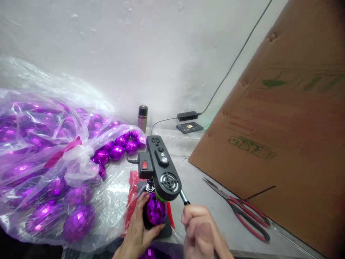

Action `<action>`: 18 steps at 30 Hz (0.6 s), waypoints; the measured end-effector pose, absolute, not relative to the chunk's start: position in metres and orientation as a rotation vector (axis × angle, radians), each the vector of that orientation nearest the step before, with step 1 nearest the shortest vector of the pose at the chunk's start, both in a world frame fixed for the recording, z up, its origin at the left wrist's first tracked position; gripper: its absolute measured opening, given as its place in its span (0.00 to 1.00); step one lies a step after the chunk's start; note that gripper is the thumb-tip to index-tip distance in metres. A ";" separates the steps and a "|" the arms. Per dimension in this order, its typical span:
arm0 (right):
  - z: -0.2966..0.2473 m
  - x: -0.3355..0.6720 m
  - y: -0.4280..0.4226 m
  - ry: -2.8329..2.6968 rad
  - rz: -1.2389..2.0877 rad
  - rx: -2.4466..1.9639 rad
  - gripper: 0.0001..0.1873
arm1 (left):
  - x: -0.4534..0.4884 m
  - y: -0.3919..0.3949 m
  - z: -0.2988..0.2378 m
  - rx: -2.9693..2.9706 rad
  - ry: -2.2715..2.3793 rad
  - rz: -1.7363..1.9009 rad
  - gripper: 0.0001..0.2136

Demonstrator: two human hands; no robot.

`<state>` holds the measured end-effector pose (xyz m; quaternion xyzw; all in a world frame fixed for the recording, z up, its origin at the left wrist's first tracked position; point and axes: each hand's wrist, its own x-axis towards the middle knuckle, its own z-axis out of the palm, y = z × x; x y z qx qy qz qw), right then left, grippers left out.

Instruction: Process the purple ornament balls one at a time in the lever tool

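Observation:
My left hand point(138, 228) wraps thumb and fingers around a shiny purple faceted ball point(156, 214). The ball sits under the head of a small black bench machine point(164, 169) with round vent grilles and a red switch point(145, 164). My right hand point(202, 228) is closed around the machine's lever point(184, 197), whose metal rod shows just above the fist. The machine's head hides where it meets the ball. Red strips point(131, 196) lie beside the dark base, left of the ball. Part of another purple ball point(148, 253) shows below my left hand.
A clear plastic bag point(88, 90) of purple balls fills the left side. Red-handled scissors point(242, 210) lie at right, before a large cardboard box point(283, 118). Behind stand a dark-capped bottle point(142, 118), a power adapter point(188, 115) with a cable, and a phone point(189, 127).

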<state>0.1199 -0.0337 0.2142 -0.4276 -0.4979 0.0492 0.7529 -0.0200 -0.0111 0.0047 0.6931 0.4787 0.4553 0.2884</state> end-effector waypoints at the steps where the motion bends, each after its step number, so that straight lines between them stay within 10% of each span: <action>1: 0.210 0.124 -0.031 -1.128 0.080 -0.885 0.28 | -0.020 -0.011 0.005 1.871 1.273 1.216 0.38; 18: 0.191 0.131 -0.023 -1.163 0.048 -0.791 0.26 | -0.012 -0.013 0.007 1.853 1.323 1.262 0.38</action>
